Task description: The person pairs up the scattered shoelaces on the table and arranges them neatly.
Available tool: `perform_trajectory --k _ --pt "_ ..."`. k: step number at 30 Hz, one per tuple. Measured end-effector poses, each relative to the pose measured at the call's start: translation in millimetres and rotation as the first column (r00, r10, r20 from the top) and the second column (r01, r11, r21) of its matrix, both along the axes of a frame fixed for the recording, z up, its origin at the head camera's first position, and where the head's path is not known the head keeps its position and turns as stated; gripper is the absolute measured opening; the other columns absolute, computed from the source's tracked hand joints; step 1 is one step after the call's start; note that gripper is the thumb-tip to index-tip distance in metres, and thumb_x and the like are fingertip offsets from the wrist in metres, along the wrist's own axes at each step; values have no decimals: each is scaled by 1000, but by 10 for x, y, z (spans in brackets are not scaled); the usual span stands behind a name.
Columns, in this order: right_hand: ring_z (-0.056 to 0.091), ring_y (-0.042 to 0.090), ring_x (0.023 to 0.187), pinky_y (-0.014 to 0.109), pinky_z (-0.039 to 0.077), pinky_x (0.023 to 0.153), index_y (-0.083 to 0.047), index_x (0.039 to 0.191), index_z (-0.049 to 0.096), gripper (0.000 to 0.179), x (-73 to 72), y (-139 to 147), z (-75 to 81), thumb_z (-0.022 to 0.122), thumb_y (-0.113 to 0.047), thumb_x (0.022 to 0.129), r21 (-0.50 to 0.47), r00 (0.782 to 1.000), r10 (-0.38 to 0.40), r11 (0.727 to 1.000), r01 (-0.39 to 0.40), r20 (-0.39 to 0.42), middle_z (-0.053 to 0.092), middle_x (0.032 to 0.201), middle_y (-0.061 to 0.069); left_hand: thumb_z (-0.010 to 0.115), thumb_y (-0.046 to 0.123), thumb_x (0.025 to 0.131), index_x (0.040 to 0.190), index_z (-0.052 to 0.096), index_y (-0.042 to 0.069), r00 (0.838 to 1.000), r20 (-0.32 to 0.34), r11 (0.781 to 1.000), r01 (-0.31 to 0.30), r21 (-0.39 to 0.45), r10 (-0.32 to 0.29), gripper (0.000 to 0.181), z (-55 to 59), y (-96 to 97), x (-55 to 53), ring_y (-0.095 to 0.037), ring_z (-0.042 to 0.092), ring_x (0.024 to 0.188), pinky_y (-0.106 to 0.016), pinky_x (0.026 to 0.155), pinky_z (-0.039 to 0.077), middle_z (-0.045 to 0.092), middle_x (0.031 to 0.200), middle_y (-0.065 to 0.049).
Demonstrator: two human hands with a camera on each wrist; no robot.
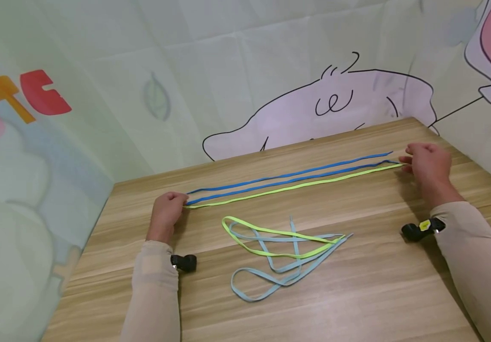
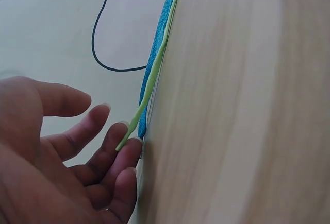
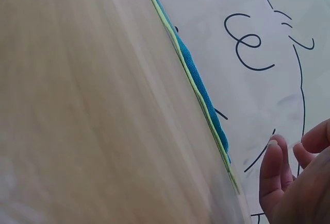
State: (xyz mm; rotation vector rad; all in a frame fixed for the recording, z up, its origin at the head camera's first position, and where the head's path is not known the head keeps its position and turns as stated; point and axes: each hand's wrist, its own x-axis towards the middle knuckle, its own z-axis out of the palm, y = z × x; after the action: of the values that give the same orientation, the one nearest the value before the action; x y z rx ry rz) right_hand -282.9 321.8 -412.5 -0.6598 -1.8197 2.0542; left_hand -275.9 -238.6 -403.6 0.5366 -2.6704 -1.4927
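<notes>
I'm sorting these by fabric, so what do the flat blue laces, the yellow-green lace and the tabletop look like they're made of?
The straight flat blue laces look like woven textile, matte; a fine weave shows in the right wrist view. The straight neon yellow-green lace beside them seems a similar flat fabric, probably synthetic. The wooden tabletop shows printed-looking grain with a smooth, low sheen, possibly laminate.

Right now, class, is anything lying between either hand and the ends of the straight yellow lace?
Nothing visible. The left hand is at one end of the yellow lace and the right hand at the other. The tangled laces lie nearer the person, clear of both.
</notes>
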Motion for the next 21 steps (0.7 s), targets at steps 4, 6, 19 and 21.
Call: perform_trajectory --k 4,6,19,21 --pt "67 1 63 18 54 56 -8 103 60 8 8 -12 4 57 -15 99 -33 998 -25 999 23 -58 64 85 -9 53 25 99 123 63 -1 1000 -5 1000 -8 4 8 36 3 5 6 -25 44 103 -32 79 36 52 120 -12" --pt "67 2 62 18 54 55 -8 102 60 8 15 -35 9 54 -12 99 -41 996 -12 999 9 -89 66 80 -10 53 26 100 123 63 -1 1000 -9 1000 -11 6 11 37 1 1 10 -25 44 105 -32 82 36 53 124 -12" --pt "65 4 64 19 55 61 -5 107 60 12 59 -396 91 51 -11 102 124 981 159 982 -146 -107 68 76 -10 53 28 102 121 63 0 993 -83 995 89 34 -86 35 97 112 11 -21 60 95 -30 81 47 64 108 -12" --pt "65 5 67 19 55 63 -6 109 59 14 65 -453 98 50 -14 103 185 979 187 968 -169 -85 67 78 -11 54 31 104 123 62 0 977 -72 979 203 32 -201 37 135 166 7 -23 64 94 -32 82 49 66 107 -13"
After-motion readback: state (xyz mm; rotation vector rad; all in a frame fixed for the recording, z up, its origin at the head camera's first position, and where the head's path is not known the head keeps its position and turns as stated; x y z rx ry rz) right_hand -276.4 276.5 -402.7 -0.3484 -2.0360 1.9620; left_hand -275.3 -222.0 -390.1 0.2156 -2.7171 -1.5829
